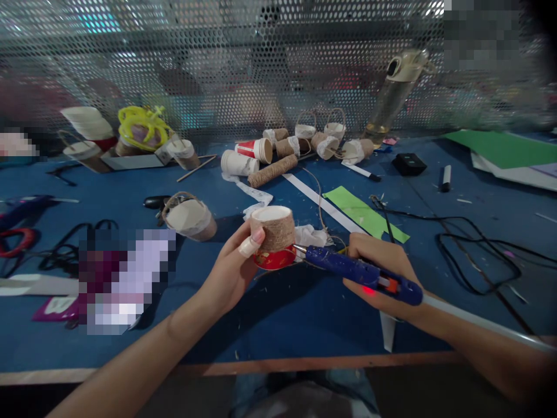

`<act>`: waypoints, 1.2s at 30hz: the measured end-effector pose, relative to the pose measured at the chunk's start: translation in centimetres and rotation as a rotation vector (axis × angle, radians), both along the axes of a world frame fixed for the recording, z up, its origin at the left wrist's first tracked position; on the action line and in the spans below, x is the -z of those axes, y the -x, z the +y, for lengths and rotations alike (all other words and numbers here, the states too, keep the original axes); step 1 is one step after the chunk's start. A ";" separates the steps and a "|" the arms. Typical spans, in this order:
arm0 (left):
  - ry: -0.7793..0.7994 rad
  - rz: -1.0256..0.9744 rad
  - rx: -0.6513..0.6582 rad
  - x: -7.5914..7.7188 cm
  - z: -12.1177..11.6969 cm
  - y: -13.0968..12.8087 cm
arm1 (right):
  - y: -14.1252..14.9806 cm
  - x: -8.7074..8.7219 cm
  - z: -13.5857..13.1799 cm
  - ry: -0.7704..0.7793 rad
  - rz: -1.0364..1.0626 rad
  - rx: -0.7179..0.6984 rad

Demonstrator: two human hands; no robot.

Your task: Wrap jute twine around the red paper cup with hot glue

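Observation:
My left hand (237,261) grips a paper cup (275,233) partly wrapped in brown twine, with a bare red band showing at its lower end. A strip of bandage circles my left thumb. In my right hand (383,261) is a blue hot glue gun (348,268), a red light glowing on its underside and a long glue stick (483,322) sticking out of its back. Its metal nozzle is at the lower edge of the twine; whether it touches I cannot tell. Twine (321,200) trails on the table behind the cup.
A twine-wrapped cup with a handle (191,217) stands left. Several more decorated cups (324,145), a twine roll (272,170) and a bottle (391,96) are near the perforated metal screen (209,75). Green paper (363,212) and a black cable (474,284) lie right; another glue gun (28,209) lies left.

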State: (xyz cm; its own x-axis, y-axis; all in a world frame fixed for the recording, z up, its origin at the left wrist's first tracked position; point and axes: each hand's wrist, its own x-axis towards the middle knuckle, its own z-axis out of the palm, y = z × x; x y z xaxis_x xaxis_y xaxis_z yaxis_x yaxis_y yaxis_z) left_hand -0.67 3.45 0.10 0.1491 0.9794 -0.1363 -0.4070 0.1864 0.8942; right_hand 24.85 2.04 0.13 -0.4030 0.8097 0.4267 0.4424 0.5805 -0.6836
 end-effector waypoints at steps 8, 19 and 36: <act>-0.038 -0.014 -0.005 0.1 0.0 -0.2 | 0.0 0.3 -0.1 -0.030 -0.026 -0.007; 0.006 -0.002 0.057 0.5 -0.2 0.1 | 0.1 0.4 -0.1 -0.043 -0.033 -0.013; -0.007 -0.006 -0.079 0.3 0.0 0.1 | -0.3 0.5 0.2 -0.044 -0.052 0.013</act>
State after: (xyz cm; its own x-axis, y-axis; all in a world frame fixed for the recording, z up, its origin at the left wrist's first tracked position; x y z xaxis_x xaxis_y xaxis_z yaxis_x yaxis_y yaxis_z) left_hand -0.73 3.46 -0.24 0.0719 0.9891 -0.1289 -0.4260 0.1473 0.8927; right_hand 25.10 2.26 -0.37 -0.4153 0.7958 0.4407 0.4843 0.6035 -0.6335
